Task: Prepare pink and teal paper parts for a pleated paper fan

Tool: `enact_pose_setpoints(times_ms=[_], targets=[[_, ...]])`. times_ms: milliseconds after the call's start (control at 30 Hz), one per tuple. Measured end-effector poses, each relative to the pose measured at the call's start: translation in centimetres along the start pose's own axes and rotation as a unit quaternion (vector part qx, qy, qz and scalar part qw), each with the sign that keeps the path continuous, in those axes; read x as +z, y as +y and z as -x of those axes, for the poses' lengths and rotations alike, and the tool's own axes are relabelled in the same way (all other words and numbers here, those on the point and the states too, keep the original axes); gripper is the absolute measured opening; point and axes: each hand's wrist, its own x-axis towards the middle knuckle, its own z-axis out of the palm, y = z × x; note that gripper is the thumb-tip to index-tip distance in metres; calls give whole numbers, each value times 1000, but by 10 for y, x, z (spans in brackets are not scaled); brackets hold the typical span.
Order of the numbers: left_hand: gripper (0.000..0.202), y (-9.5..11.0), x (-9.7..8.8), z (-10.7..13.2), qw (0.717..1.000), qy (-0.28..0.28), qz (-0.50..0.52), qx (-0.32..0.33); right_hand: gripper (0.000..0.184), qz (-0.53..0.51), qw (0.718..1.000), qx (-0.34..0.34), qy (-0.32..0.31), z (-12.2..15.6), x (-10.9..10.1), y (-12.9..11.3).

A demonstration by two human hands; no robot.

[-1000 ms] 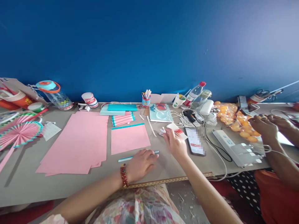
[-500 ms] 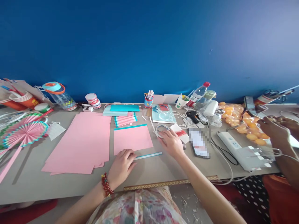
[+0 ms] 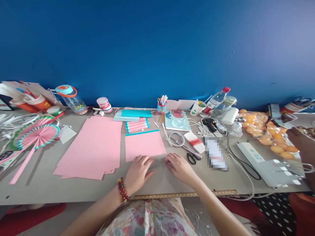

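Observation:
My left hand (image 3: 138, 170) and my right hand (image 3: 178, 165) rest close together on the grey table (image 3: 36, 186) near its front edge. Both have their fingers bent down, with the fingertips almost meeting. What lies under them is hidden. Just beyond them is a small pink sheet with a teal top edge (image 3: 145, 145). A red bead bracelet (image 3: 122, 194) sits on my left wrist. Scissors (image 3: 190, 154) and a ring of white tape (image 3: 176, 138) lie just right of my right hand.
Large pink sheets (image 3: 93, 147) lie to the left, with a pink paper fan (image 3: 36, 135) beyond them. To the right are a phone (image 3: 216, 154), a white power strip (image 3: 257, 158) with cables, a bag of oranges (image 3: 270, 131) and another person's hand (image 3: 300, 141). Cups, bottles and a pen cup (image 3: 161, 106) line the blue wall.
My right hand left the tape ring and scissors and came back toward me. My left hand slid right, and the two now meet over the spot where a thin teal strip lay.

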Motion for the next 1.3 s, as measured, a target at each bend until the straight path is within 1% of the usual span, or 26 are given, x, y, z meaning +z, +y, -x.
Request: enact_pose_setpoints(times_ms=[33,133,200,267,367,433,533,633,733,867,967,1033,1100,1167,1200,1233,1300], targets=[[33,4,-1,-4,1000,-7,0,14,13,-11,1000,-3,-8,0,-2,-3],[12,12,-1,-15,999,-38,14,32,15,-42,999,-24,-19,1,-6,-13],[17,14,-1,-18,998,-43,33,24,17,-51,998,-38,-16,1,-8,-19],[16,14,-2,-17,998,-37,54,12,14,-56,997,-42,-18,1,-10,-23],[11,11,-11,-10,993,-45,108,-25,13,-85,996,-29,-13,0,-14,-27],[12,7,-22,-3,983,-67,157,-61,13,-120,993,-9,-7,0,-19,-28],[17,-4,-41,9,968,-89,202,-123,13,-186,982,22,-22,2,-24,-25],[17,-18,-57,22,955,-77,231,-170,20,-256,965,42,-38,5,-26,-19],[17,-29,-67,32,942,-63,266,-195,29,-324,944,52,-35,8,-22,-11],[23,-37,-68,36,921,-17,308,-237,37,-411,908,77,-28,13,-15,-6],[27,-37,-63,35,892,36,365,-262,40,-462,880,107,-17,18,-13,-7],[29,-36,-60,34,862,67,424,-272,42,-485,866,125,-5,21,-11,-8],[30,-34,-57,33,821,82,490,-282,43,-492,859,137,10,24,-9,-7],[29,-31,-56,34,783,73,545,-291,45,-477,867,143,25,26,-6,-3],[29,-30,-55,35,771,66,561,-294,44,-453,878,146,46,26,-5,0],[28,-27,-55,35,765,58,569,-296,41,-413,894,151,83,27,-4,1],[29,-22,-55,35,767,48,568,-294,31,-289,922,154,206,26,-4,0]])
